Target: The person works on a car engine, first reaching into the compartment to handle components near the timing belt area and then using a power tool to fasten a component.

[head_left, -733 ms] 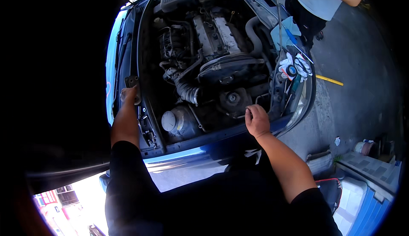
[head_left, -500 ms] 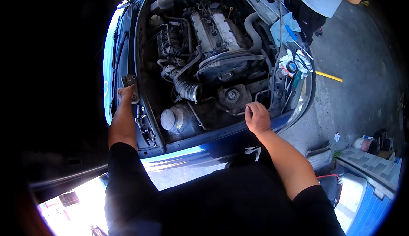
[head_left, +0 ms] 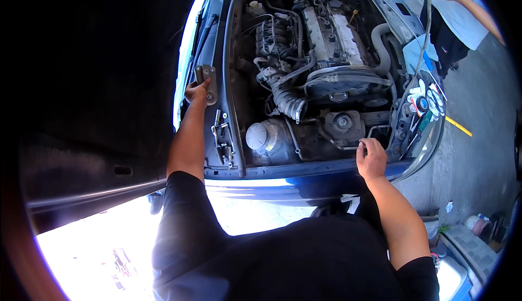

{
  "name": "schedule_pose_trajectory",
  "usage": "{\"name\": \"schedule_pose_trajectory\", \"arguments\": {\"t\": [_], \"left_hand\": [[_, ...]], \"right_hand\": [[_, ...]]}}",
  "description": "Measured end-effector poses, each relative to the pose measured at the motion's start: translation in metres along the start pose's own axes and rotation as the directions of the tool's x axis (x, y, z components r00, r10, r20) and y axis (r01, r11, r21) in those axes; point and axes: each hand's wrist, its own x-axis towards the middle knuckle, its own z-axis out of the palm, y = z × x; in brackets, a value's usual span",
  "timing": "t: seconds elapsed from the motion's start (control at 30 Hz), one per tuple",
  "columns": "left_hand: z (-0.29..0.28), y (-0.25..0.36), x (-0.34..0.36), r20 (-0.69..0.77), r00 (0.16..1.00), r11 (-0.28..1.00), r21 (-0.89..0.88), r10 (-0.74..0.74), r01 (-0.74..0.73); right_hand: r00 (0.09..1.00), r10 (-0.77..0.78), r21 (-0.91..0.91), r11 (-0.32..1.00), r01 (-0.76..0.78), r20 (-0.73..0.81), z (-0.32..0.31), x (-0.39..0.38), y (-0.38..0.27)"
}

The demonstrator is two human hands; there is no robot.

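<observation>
My left hand [head_left: 198,91] is closed on the edge of a grey metal bracket [head_left: 211,86] with several bolt holes, on the dark cowl at the left side of the engine bay. Several sockets and small metal tools [head_left: 223,140] lie just nearer than the bracket. My right hand [head_left: 372,158] is at the near edge of the bay, fingers curled in and thumb against them; whatever they hold, if anything, is hidden. Just beyond it is the engine mount [head_left: 343,123]. Left of that sits a round reservoir cap [head_left: 257,136].
The engine [head_left: 334,35] fills the bay, with an open-ended ribbed air hose [head_left: 291,102]. White gloves [head_left: 430,97], a roll of black tape [head_left: 422,104] and a blue-handled screwdriver [head_left: 428,62] lie along the right side. Another person [head_left: 459,26] stands at the far right. A prop rod [head_left: 426,29] rises there.
The view has turned, so the car sits further right in it. My left hand still grips the bracket at the cowl. My right hand stays near the engine mount.
</observation>
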Motion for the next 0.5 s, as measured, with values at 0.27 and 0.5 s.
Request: {"name": "schedule_pose_trajectory", "arguments": {"t": [0.27,0.5], "left_hand": [[0.004,0.004,-0.072,0.684,0.71,0.659,-0.615,0.171,0.433],[0.11,-0.012,-0.328,0.977,0.213,0.622,-0.172,0.008,0.764]], "right_hand": [[0.997,-0.054,-0.014,0.998,0.053,-0.058,-0.001,0.0,0.007],[0.996,-0.042,0.013,0.999,0.043,-0.078,-0.005,0.002,0.006]]}}
